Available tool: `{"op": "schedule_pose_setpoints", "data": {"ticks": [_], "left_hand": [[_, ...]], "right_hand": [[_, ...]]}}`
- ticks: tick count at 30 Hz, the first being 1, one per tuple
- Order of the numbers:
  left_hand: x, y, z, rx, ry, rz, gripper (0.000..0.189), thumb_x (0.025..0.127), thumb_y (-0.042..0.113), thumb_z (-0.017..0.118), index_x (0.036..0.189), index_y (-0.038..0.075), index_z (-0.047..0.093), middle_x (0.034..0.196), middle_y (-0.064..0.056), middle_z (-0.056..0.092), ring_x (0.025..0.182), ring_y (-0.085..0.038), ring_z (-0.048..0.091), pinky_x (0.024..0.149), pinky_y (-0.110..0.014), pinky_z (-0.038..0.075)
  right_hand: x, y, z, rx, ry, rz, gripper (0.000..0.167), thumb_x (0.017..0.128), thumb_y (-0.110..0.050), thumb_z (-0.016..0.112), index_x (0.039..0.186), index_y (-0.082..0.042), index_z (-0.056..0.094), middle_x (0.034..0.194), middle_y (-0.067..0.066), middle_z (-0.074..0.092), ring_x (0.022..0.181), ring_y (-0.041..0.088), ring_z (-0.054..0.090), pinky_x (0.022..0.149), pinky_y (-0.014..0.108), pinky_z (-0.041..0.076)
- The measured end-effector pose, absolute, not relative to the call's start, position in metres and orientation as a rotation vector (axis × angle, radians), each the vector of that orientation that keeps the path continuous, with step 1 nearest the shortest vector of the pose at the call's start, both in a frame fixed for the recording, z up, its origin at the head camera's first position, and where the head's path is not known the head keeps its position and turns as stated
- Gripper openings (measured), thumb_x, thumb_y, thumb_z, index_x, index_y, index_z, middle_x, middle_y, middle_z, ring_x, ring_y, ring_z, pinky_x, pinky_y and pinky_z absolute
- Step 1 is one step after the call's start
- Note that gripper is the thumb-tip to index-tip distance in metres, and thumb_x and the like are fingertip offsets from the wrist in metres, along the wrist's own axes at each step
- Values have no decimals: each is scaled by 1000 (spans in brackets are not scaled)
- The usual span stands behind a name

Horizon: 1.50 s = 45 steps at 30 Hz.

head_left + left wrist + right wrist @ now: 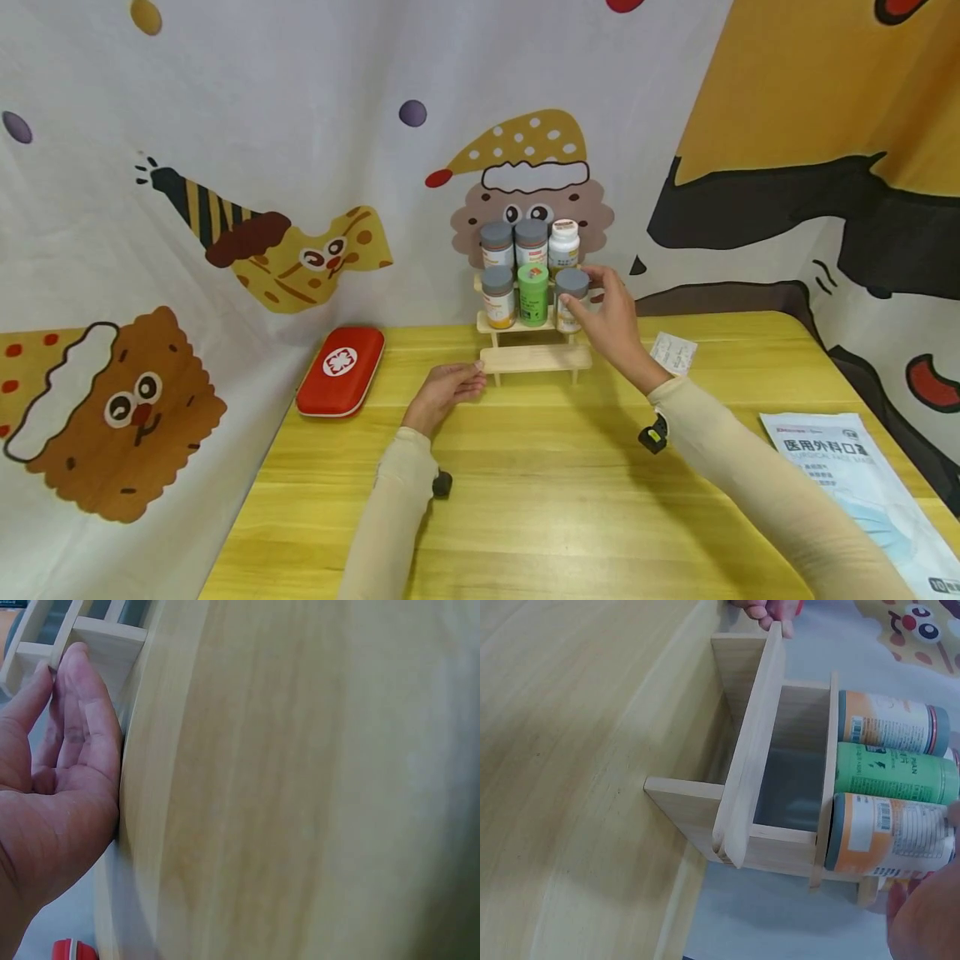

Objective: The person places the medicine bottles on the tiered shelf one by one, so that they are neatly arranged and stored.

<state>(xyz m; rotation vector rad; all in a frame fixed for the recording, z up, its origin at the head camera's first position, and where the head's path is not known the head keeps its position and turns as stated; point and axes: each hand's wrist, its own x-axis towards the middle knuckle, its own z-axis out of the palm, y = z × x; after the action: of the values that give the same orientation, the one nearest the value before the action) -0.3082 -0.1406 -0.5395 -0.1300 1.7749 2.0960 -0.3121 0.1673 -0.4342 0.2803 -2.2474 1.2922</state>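
Note:
A small tiered wooden rack (536,359) stands at the table's back edge, its lowest step bare. My left hand (444,392) pinches the left end of that step between thumb and fingertips, as the left wrist view also shows. On the middle step, my right hand (617,323) grips the right-hand grey-capped bottle (892,834), thumb in front and fingers around its far side. Beside that bottle stand a green bottle (533,296) and another grey-capped bottle (498,298). Behind them are two grey-capped bottles (532,242) and a white-capped white bottle (564,246), partly hidden.
A red case with a white emblem (341,371) lies left of the rack. To the right are a small paper slip with writing (674,353) and a face mask packet (862,492). A printed cloth (300,125) hangs behind the wooden table (570,500).

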Motion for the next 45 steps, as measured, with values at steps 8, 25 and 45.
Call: {"op": "schedule_pose_setpoints", "data": {"ticks": [8,25,45], "left_hand": [[-309,-140,-540,-143,1746,2117,21,100,22,76,104,1,79,84,-2,79,75,-10,76,73,-21,66],[-309,-141,-540,-152,1760,2107,25,100,23,76,107,0,77,84,-3,80,76,-11,76,74,-22,66],[-310,-140,-540,-146,1776,2098,27,100,25,77,105,-1,77,85,-3,79,77,-12,76,75,-22,66]], "right_hand": [[-319,166,-438,293,-2235,1313,60,97,-21,81,144,1,51,142,20,58,119,37,62,86,50,60],[-328,163,-441,274,-2248,1292,62,98,-25,79,146,-1,49,138,22,57,119,36,61,89,56,61],[-333,166,-446,273,-2248,1277,65,97,-25,81,147,-2,48,141,22,55,119,37,62,89,54,62]]}}
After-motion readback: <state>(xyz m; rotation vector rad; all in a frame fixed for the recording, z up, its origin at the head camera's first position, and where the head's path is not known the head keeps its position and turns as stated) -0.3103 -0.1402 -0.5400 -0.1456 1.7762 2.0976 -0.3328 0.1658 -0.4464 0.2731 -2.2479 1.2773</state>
